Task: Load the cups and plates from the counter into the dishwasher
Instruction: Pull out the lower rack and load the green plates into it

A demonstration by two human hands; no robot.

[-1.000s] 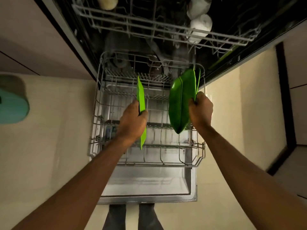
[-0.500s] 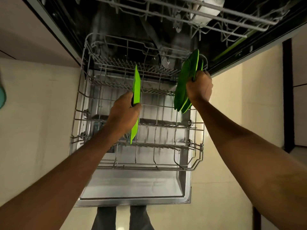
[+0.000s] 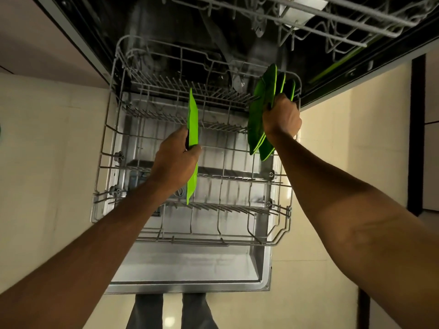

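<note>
While edge-on over wire rack (image 3: 180, 241), thin green plate (image 3: 193, 119) clenched in L hand (image 3: 174, 162), stack (image 3: 256, 119) (glossy) in R hand (image 3: 281, 117).

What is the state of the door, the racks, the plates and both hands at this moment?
Door: open, lying flat.
Lower rack: pulled out over the door.
Upper rack: holds a white item.
Single plate: upright on edge above the lower rack, gripped by the left hand.
Plate stack: on edge, gripped by the right hand.
</note>
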